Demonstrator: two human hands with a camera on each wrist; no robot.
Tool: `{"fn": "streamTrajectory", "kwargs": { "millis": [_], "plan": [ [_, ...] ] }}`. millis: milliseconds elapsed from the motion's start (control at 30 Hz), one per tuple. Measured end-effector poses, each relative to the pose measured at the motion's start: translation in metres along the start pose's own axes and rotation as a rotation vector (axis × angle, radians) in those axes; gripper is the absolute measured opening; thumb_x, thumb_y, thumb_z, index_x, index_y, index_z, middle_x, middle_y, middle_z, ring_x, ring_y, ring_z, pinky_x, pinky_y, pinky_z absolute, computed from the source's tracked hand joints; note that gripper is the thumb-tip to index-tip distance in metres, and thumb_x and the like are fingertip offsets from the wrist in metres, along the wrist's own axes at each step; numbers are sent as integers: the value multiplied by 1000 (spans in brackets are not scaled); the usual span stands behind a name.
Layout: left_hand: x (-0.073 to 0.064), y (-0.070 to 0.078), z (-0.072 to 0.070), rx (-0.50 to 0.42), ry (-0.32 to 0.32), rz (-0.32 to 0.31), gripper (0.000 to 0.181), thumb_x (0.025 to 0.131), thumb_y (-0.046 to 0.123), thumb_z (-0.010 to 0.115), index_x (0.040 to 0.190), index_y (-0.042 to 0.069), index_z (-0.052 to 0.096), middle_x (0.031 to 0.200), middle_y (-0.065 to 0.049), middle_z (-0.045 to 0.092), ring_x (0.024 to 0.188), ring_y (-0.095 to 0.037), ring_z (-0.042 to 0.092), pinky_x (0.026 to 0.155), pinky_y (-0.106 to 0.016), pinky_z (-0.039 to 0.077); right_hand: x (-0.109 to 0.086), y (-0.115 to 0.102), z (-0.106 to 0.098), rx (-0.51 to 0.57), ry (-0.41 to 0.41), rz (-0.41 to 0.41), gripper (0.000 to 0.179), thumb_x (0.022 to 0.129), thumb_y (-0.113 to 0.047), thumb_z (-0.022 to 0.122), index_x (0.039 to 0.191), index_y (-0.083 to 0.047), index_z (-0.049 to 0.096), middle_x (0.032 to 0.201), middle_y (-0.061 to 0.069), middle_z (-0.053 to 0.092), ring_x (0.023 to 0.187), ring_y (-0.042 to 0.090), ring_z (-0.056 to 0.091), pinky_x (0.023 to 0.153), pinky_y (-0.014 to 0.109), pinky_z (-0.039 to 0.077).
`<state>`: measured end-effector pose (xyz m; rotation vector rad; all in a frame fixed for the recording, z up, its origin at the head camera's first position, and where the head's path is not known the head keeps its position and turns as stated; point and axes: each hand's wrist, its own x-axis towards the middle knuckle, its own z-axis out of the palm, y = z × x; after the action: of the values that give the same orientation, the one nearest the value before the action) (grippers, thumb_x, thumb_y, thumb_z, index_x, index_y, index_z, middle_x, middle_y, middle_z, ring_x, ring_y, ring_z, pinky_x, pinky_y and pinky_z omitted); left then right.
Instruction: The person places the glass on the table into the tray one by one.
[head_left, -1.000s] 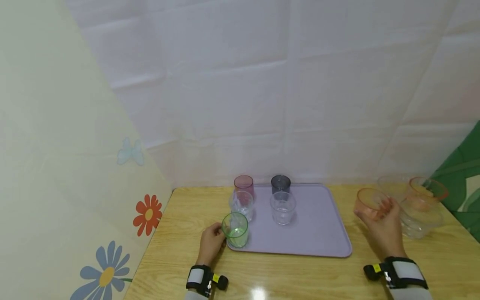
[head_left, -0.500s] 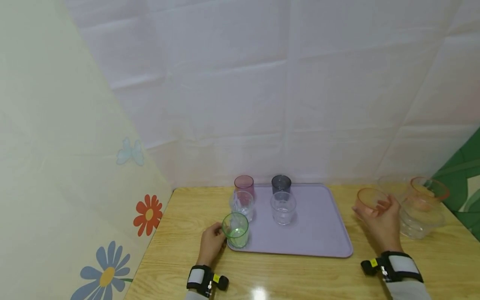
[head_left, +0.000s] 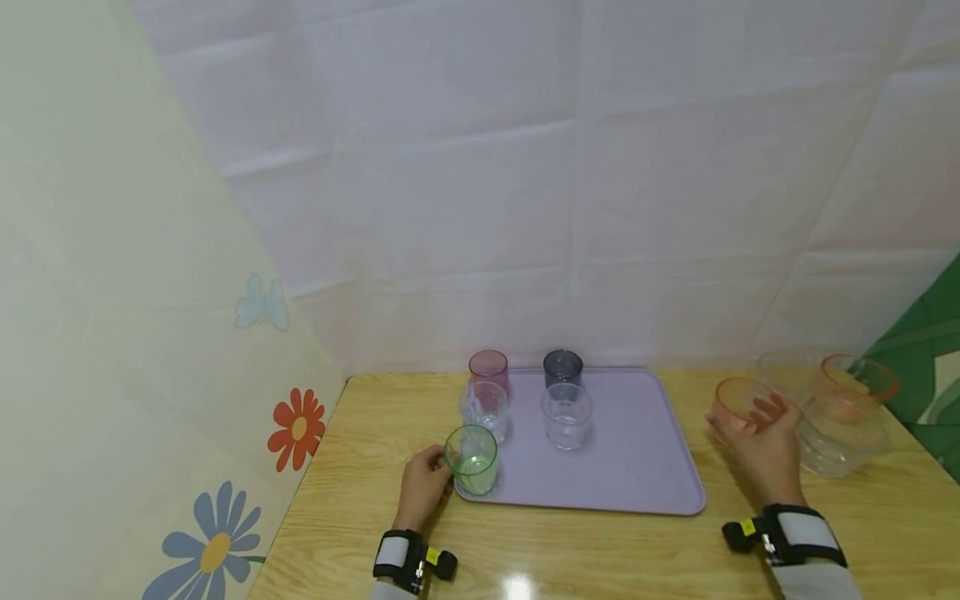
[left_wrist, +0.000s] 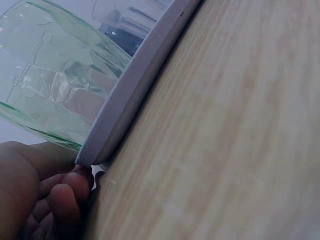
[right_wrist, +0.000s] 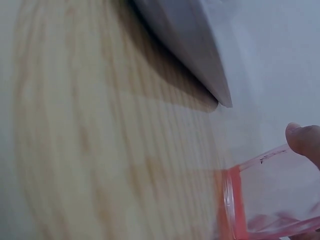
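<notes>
My left hand (head_left: 423, 483) pinches the left front corner of the lilac tray (head_left: 630, 467). The left wrist view shows the thumb at the tray's rim and the fingers curled under it, right beside a green glass (left_wrist: 60, 75). Off the tray's right side, my right hand (head_left: 768, 446) holds an orange-tinted glass (head_left: 731, 408) between thumb and fingers. In the right wrist view, that glass (right_wrist: 270, 195) has its thick orange base at the wooden table. On the tray's left half stand the green glass, a pink glass (head_left: 488, 371), a dark grey glass (head_left: 562, 367) and two clear glasses.
Behind my right hand, several clear and orange-rimmed glass vessels (head_left: 840, 433) are clustered near the table's right end. The wooden table (head_left: 600, 554) meets a white sheet (head_left: 465, 208) at the back. A flower-painted wall (head_left: 150, 333) rises at the left.
My right wrist has shifted slightly to the left, while the orange glass has stayed almost in place. The left hand, the tray and its glasses have not moved.
</notes>
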<state>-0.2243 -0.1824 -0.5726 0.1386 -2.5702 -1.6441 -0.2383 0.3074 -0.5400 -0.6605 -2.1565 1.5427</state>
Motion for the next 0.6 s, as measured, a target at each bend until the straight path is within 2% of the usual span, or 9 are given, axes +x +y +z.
{"fn": "streamTrajectory", "kwargs": {
  "millis": [67, 200, 300, 433, 600],
  "plan": [
    [0, 0, 0, 0, -3, 3, 11, 91, 20, 69, 95, 10, 70, 65, 1, 57, 49, -10, 55, 43, -25, 47, -1, 0, -1, -3, -8, 1, 97, 79, -30, 81, 148, -30, 14, 133, -15, 37, 129, 20, 42, 93, 9, 35],
    [0, -1, -1, -6, -6, -3, 12, 91, 21, 69, 95, 10, 70, 66, 0, 58, 49, -11, 55, 43, -25, 47, -2, 1, -2, -39, -22, -3, 98, 80, -34, 80, 149, -32, 12, 138, -8, 38, 129, 23, 42, 95, 14, 37],
    [0, 0, -1, -12, -9, -16, 12, 91, 22, 69, 95, 11, 70, 66, 0, 58, 49, -12, 56, 43, -25, 47, -2, 1, -3, -63, -22, -12, 98, 80, -35, 80, 150, -31, 11, 141, -2, 38, 127, 23, 44, 90, 13, 39],
    [0, 1, -1, -8, -14, -21, 13, 92, 23, 68, 96, 11, 70, 66, 0, 58, 50, -12, 56, 43, -25, 47, -3, 0, -3, -57, -14, -14, 97, 79, -35, 81, 149, -30, 13, 136, -4, 39, 113, 14, 47, 76, 5, 39],
    [0, 3, 0, -3, -14, -28, 12, 92, 22, 68, 96, 10, 70, 67, 0, 58, 50, -12, 55, 43, -25, 46, -6, -1, -3, -64, -19, -19, 98, 79, -38, 80, 150, -30, 13, 136, -3, 38, 103, 5, 44, 71, 4, 40]
  ]
}}
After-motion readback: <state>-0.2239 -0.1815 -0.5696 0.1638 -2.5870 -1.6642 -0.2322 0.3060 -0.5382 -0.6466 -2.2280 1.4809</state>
